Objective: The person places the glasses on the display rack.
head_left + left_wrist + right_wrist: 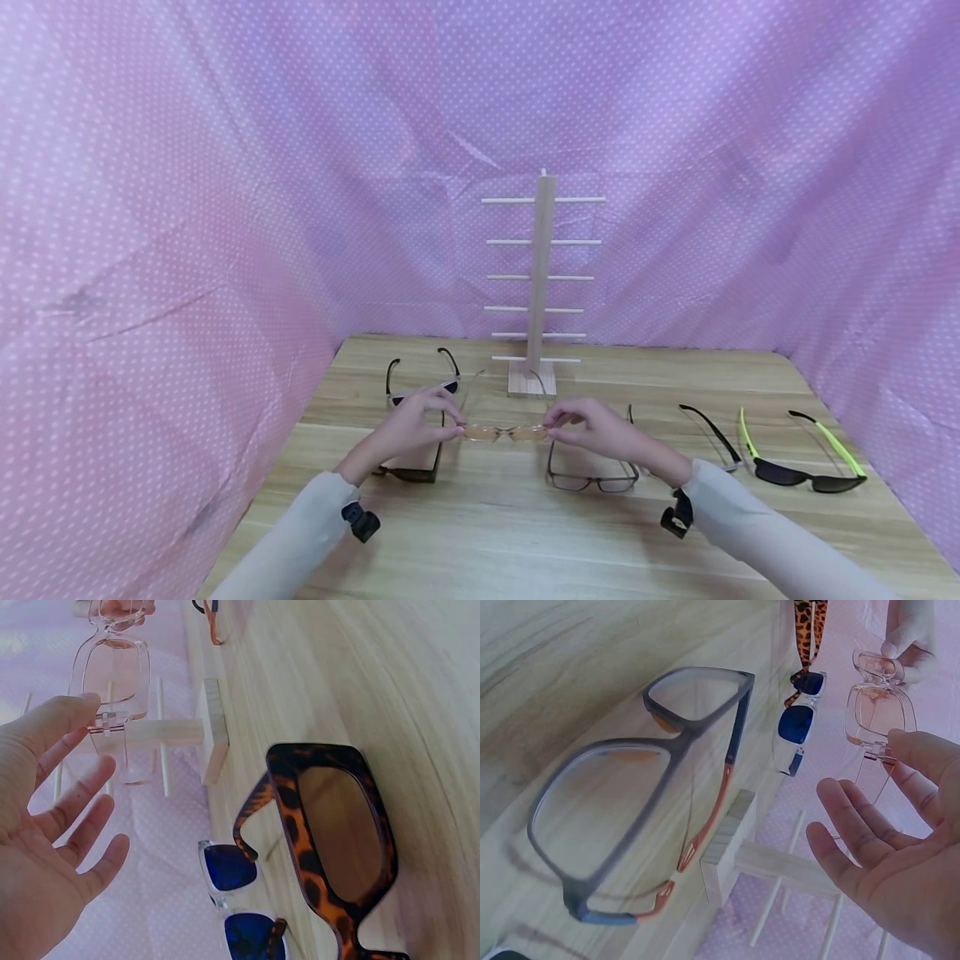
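A pair of glasses with a clear frame and pale orange lenses (483,432) is held up between both hands, its temples pointing toward the stand. My left hand (420,423) pinches the left hinge corner between thumb and index finger; the other fingers are spread in the left wrist view. My right hand (596,427) pinches the opposite hinge corner the same way. Behind the glasses rises a wooden display stand (542,275) with several rows of pale pegs. Under my left hand lie tortoiseshell sunglasses (289,817), and below my right hand lie grey-framed glasses (679,739) with orange-tipped temples.
Sunglasses with dark blue lenses (229,866) lie at the back left of the wooden table (480,533). Black-and-neon-yellow sunglasses (810,479) lie far right, beside another pair with a black temple (708,429) partly hidden by the right arm. Pink dotted cloth (420,100) surrounds the table.
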The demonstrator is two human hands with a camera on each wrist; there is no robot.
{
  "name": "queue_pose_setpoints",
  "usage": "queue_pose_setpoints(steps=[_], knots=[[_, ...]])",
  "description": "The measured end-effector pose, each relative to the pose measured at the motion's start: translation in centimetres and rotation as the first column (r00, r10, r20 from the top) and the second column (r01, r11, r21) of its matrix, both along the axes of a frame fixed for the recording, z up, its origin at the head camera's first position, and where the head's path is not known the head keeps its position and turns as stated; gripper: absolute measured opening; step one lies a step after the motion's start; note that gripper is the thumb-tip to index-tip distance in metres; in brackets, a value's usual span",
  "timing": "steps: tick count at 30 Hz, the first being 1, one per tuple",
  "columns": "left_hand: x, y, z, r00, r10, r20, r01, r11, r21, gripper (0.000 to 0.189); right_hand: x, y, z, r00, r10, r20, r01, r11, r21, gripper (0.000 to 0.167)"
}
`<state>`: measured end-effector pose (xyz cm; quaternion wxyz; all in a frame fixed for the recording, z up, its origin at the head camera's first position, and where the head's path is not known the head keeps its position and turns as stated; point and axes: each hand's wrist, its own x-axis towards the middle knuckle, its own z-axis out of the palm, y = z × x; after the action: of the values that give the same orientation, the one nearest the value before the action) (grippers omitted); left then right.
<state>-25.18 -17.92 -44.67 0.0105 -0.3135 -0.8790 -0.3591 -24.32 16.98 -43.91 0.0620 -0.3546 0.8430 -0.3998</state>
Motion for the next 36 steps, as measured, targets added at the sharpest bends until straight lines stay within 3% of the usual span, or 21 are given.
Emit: queue_pose_setpoints(steps=[6,15,25,30,36], knots=[[0.0,1.1,0.6,1.0,-0.008,-0.03,0.009,0.999,0.032,0.007,0.1,0.9,0.4,0.999,-0.005,-0.033,0.003,0.999,-0.051,0.011],[0.1,2.9,1.2,1.0,0.005,-0.03,-0.003,0.997,0.079,0.007,0.4,2.6,1.3,0.995,-0.032,-0.099,0.029,0.999,-0.032,0.01],[-0.3,4.5,0.9,0.992,0.016,-0.128,-0.004,0.996,0.095,0.007,1.1,3.6,1.5,0.98,-0.137,-0.143,0.128,0.989,-0.071,0.012],[-0.2,5.1,0.8,0.991,0.046,-0.122,-0.035,0.995,0.093,0.007,1.4,3.6,1.5,0.977,-0.182,-0.11,0.17,0.979,-0.11,0.013],[-0.2,5.4,0.3,0.996,0.064,-0.056,-0.057,0.992,0.108,0.007,1.6,3.6,1.0,0.966,-0.231,-0.118,0.216,0.968,-0.131,0.009]])
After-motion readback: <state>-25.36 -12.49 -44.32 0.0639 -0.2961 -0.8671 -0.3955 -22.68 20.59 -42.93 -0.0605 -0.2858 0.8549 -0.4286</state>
